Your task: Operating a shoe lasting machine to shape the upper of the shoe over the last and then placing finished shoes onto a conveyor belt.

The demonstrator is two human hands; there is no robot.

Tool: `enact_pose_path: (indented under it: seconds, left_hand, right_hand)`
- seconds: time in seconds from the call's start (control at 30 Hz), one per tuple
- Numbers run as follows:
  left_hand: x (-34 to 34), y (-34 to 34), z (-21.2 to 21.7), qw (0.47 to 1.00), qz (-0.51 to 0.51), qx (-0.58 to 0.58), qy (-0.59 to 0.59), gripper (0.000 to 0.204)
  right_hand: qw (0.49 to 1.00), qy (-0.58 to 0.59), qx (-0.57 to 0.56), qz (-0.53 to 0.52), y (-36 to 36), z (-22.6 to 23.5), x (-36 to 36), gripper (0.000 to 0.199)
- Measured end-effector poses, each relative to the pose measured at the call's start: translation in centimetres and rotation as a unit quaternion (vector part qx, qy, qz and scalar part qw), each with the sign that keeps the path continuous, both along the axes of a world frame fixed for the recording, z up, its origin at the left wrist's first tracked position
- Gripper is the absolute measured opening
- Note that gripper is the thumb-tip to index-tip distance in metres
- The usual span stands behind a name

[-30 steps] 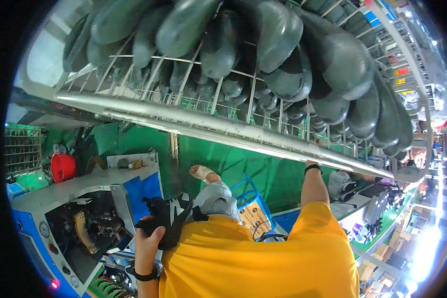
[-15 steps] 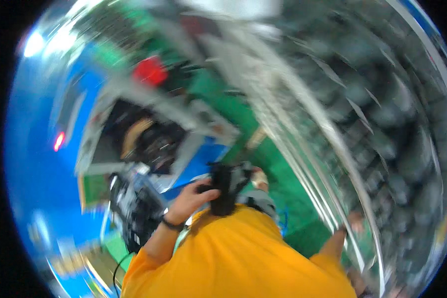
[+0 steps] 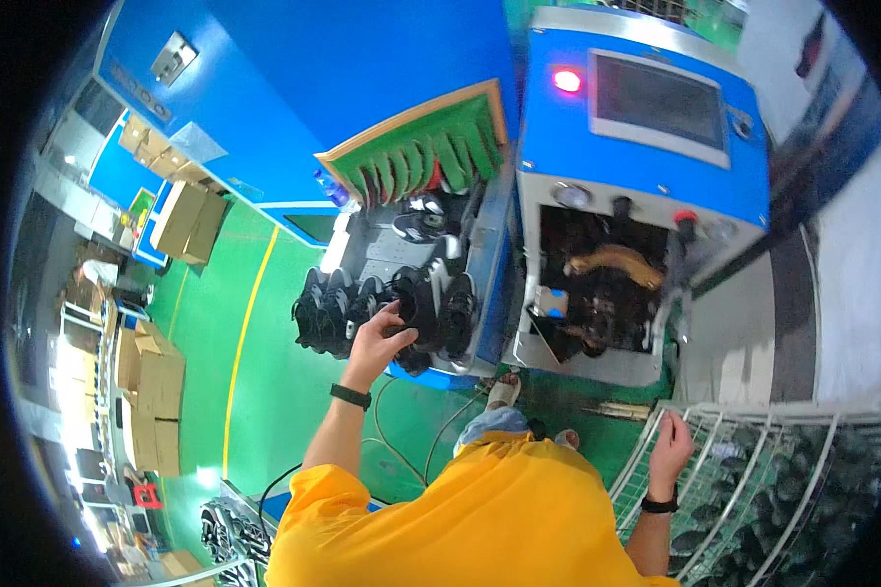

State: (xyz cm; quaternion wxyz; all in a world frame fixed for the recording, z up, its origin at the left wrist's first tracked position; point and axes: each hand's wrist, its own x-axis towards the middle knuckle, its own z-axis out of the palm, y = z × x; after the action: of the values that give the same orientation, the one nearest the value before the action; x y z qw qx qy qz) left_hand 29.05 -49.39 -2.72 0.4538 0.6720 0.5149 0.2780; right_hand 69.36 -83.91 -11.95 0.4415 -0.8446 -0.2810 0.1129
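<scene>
My left hand (image 3: 380,346) has its thumb and fingers closed on a black shoe (image 3: 416,311) at the near end of a tray-like table. Several more black shoes (image 3: 335,305) stand in a row beside it, and black-and-white shoes (image 3: 423,223) lie farther back. My right hand (image 3: 671,448) hangs over the edge of a white wire rack (image 3: 744,460), its fingers loosely stretched with nothing seen in them. Dark, rounded shoe-like pieces (image 3: 764,533) fill the rack; their exact kind is unclear.
A blue machine (image 3: 548,127) with a screen, a red lit lamp and a dark open bay stands right of the shoe table (image 3: 489,323). Green flaps (image 3: 421,161) hang at the table's far side. Cables (image 3: 401,455) lie on the green floor. Cardboard boxes (image 3: 157,382) stand left.
The view has swung toward the shoe table and machine. My left hand has brought the black shoe from before my body to the row. My right hand is now clearer, by the rack.
</scene>
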Motion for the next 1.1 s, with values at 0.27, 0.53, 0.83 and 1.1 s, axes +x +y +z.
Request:
enact_pose_path:
  seconds: [0.27, 0.53, 0.83, 1.1]
  left_hand:
    - [-2.2, 0.3, -7.7, 0.942, -0.030, 0.049, 0.330, 0.045]
    - [-3.3, 12.1, 2.1, 0.820, -0.318, -0.193, 0.434, 0.060]
    - [10.6, 29.1, -14.6, 0.958, 0.012, -0.180, 0.222, 0.079]
    - [15.2, 34.4, -24.6, 0.845, 0.329, -0.363, 0.215, 0.118]
  right_hand:
    - [0.895, -0.341, 0.201, 0.206, 15.9, 15.2, -0.4, 0.030]
    - [0.842, -0.525, 0.010, 0.121, 32.7, 20.2, -4.7, 0.052]
    - [0.836, -0.542, -0.027, 0.077, 27.0, 17.8, -3.0, 0.059]
    - [0.820, -0.569, -0.002, 0.069, 26.3, 17.3, -3.8, 0.063]
